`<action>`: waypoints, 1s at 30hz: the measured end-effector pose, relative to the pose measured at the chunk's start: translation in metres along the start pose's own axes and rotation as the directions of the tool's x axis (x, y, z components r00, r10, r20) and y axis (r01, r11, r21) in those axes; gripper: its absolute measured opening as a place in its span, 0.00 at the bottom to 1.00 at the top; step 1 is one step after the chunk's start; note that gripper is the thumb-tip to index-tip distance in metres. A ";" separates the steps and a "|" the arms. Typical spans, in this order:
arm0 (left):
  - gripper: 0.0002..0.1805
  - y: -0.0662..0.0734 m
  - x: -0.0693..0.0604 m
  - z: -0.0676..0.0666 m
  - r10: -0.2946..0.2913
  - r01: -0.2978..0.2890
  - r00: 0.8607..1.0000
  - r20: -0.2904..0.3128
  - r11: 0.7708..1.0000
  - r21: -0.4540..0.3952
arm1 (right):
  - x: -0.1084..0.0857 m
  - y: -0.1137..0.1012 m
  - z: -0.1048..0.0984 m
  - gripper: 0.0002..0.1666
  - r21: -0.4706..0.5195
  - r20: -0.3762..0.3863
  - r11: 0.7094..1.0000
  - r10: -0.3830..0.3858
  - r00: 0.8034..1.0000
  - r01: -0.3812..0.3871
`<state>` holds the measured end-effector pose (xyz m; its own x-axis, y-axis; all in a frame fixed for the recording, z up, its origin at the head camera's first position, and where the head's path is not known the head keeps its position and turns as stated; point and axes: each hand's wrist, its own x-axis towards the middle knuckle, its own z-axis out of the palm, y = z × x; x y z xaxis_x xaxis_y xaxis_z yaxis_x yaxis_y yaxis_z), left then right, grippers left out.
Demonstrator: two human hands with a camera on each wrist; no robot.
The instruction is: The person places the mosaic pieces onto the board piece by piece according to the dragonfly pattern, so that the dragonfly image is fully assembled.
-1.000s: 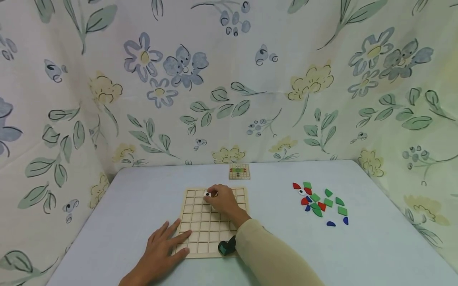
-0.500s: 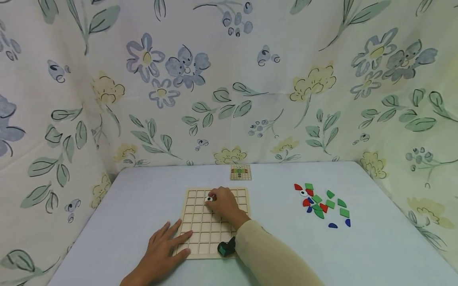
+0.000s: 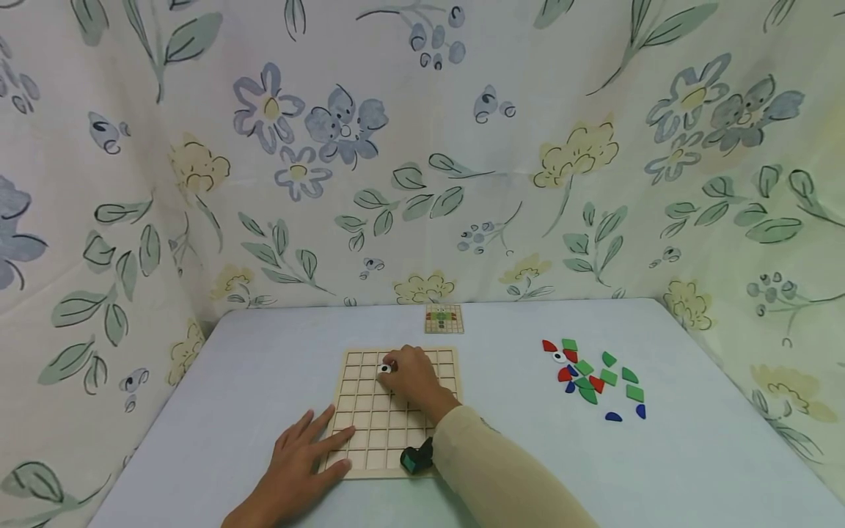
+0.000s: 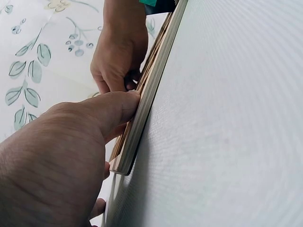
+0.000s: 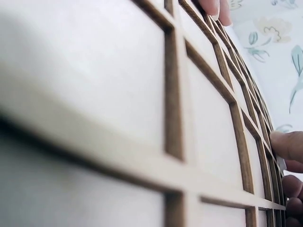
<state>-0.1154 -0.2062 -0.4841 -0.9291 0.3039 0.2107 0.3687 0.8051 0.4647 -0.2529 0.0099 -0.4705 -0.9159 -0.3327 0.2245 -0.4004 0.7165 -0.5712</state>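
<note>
A wooden grid board [image 3: 372, 440] lies flat on the table. Over its upper part my right hand [image 3: 412, 375] pinches a small white tile with a black dot [image 3: 385, 369], like an eye; whether the tile touches the cell is hidden. My left hand [image 3: 300, 458] rests at the board's lower left, fingers spread and straight, with the thumb [image 4: 125, 101] on the rim in the left wrist view. Close up in the right wrist view are the grid bars [image 5: 175, 94]. Fingertips of the right hand [image 5: 289, 146] show at that view's right edge.
Loose red, green and blue shapes, plus a second eye tile [image 3: 559, 357], lie scattered on the right of the white table [image 3: 264, 352]. A small pattern card [image 3: 444, 319] lies behind the board. A floral curtain [image 3: 422, 147] hangs behind and at the sides.
The right hand with the eye tile has come slightly down the board, toward the person, then nearly stopped. The left hand has stayed in place. The head view has shifted slightly.
</note>
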 end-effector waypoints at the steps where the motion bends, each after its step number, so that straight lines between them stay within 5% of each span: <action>1: 0.26 0.000 0.000 0.000 0.000 0.000 1.000 0.001 1.000 0.002 | 0.000 0.000 0.000 0.12 0.002 -0.001 1.000 0.001 1.000 -0.001; 12: 0.26 0.000 -0.001 -0.002 -0.019 0.019 1.000 0.014 1.000 0.003 | 0.003 -0.002 0.003 0.15 -0.008 0.025 0.999 0.040 0.999 -0.040; 17: 0.26 0.000 -0.002 0.000 -0.019 0.019 1.000 0.013 1.000 -0.012 | 0.001 -0.001 -0.005 0.19 0.083 0.067 0.995 0.041 0.997 -0.046; 22: 0.26 0.001 -0.001 0.000 -0.011 0.012 1.000 0.013 1.000 -0.017 | 0.000 -0.006 -0.035 0.21 0.191 0.086 0.980 0.033 0.996 -0.049; 30: 0.26 0.000 -0.001 -0.001 -0.020 0.020 1.000 0.020 1.000 -0.008 | -0.008 -0.020 -0.097 0.20 0.208 -0.044 0.975 -0.075 0.996 0.083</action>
<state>-0.1146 -0.2068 -0.4834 -0.9367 0.2979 0.1843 0.3502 0.8068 0.4759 -0.2401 0.0576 -0.3845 -0.8835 -0.3586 0.3013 -0.4600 0.5432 -0.7024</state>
